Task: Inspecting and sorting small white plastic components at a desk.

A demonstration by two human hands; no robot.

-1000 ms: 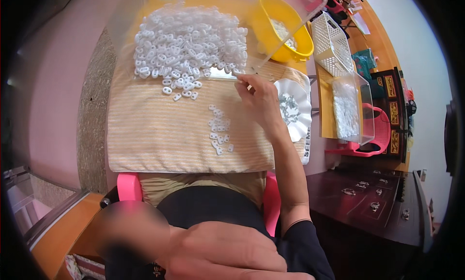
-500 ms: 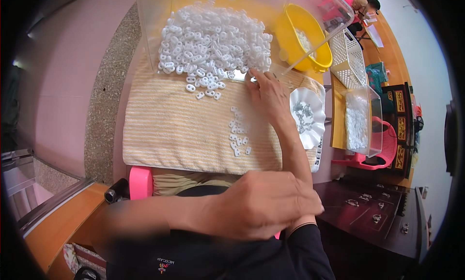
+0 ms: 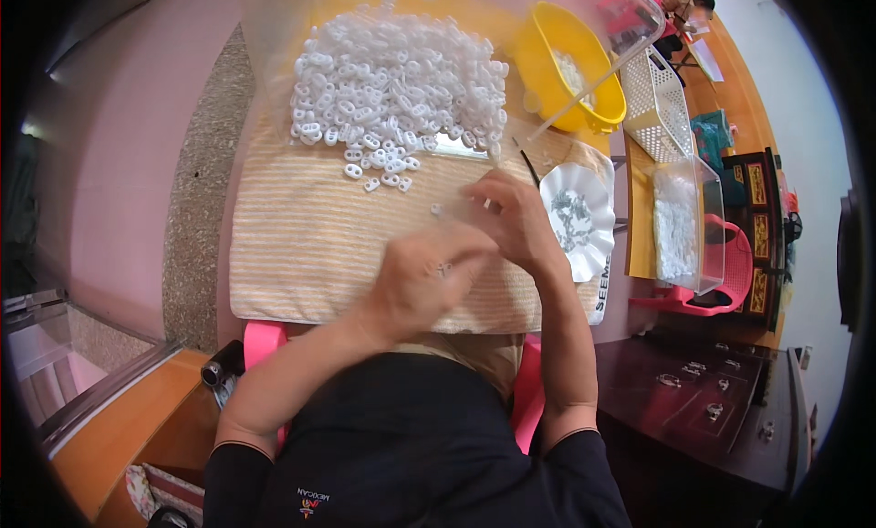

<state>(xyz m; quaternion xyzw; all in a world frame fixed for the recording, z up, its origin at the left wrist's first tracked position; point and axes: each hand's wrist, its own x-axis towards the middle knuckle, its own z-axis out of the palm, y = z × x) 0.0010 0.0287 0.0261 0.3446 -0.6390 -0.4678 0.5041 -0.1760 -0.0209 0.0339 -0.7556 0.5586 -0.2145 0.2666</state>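
Observation:
My left hand [image 3: 420, 277] is over the striped towel [image 3: 310, 254], its fingers smeared by motion and pointing toward my right hand. My right hand [image 3: 513, 219] is bent with curled fingers close to the left fingertips; whether it pinches a small part is hidden. Beneath and between the hands lie small white two-holed plastic pieces, mostly covered; one white piece [image 3: 436, 209] shows beside the fingers. Beyond is a large heap of the same white pieces [image 3: 392, 90], spilling onto the towel. To the right stands a white scalloped dish [image 3: 598, 250] with small grey bits in it.
A clear plastic bin [image 3: 630, 49] surrounds the heap. A thin black stick [image 3: 527, 166] lies by the dish. Behind it stands a yellow basin [image 3: 607, 122]. Farther right are a white perforated basket [image 3: 671, 131], a filled clear box [image 3: 714, 245] and a pink chair [image 3: 739, 263].
My left hand has left my right forearm and moved forward over the towel. My right hand has drawn back from the heap's edge toward me, uncovering the black stick.

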